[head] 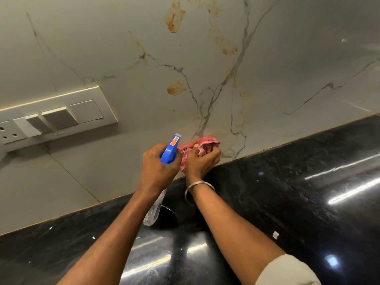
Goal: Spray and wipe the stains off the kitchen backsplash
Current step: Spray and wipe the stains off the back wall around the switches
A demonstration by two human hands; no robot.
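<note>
Marble-look backsplash point(123, 48) above the black countertop point(308, 182) is smeared with orange stains point(174, 17). Blue-headed spray bottle point(169, 150) is gripped tight in the left hand point(158, 169), nozzle toward the wall. Pink cloth point(205, 144) is bunched up in the right hand point(202, 161) and pressed low on the backsplash, just above the counter edge.

A white switch panel point(57, 118) sits on the pale veined wall point(308, 58) above a glossy black countertop point(308, 192)

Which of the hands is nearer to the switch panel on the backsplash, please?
Left. The left hand, gripping the spray bottle, is right of and below the switch panel; the right hand, clutching the pink cloth, lies farther right.
</note>
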